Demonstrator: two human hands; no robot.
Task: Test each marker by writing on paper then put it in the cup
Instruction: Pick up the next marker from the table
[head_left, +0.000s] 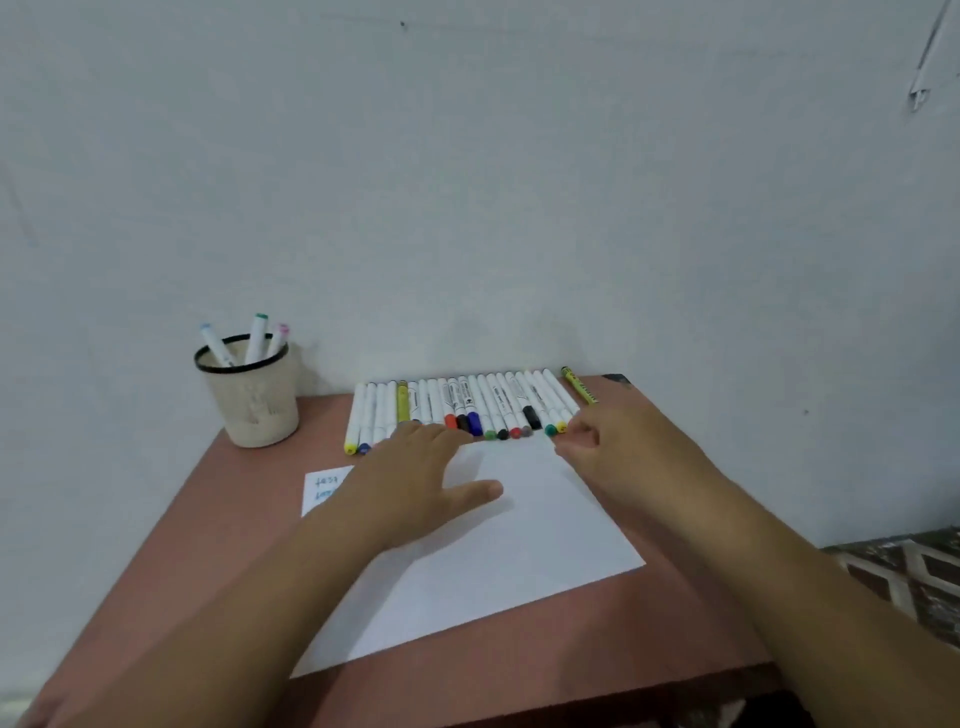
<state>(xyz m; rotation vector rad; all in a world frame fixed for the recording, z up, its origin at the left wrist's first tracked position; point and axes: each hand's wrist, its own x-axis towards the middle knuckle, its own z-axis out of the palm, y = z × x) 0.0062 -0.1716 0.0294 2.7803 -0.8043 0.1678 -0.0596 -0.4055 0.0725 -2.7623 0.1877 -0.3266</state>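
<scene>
Far left on the tabletop (218, 519): cup (253, 400) upright, near the wall, three markers already standing in it. Just right of the cup and nearer: a small note (323, 488) with handwriting, partly under the left forearm. Centre: paper (519, 535), large, white, apparently unmarked where visible, far edge meeting the caps of the marker row (462, 408), which lies side by side along the far edge of the tabletop, caps toward the near side. Left hand (415, 483) flat on the paper's far-left part, fingers straight, fingertips at the caps of the left-middle markers, grasping nothing; good as an anchor, so best kept pressing the sheet down while writing. Right hand (602, 447) at the right end of the row, fingers curled at the caps there; whether a marker is actually pinched or only touched cannot be told. Likely step: picking the next marker from the right end. To do well: pinch one barrel only, lift it straight up so neighbours do not roll, pull the cap off, make a short stroke on bare paper away from the left hand, recap firmly, then carry it across to the cup and drop it in without tipping the cup.
</scene>
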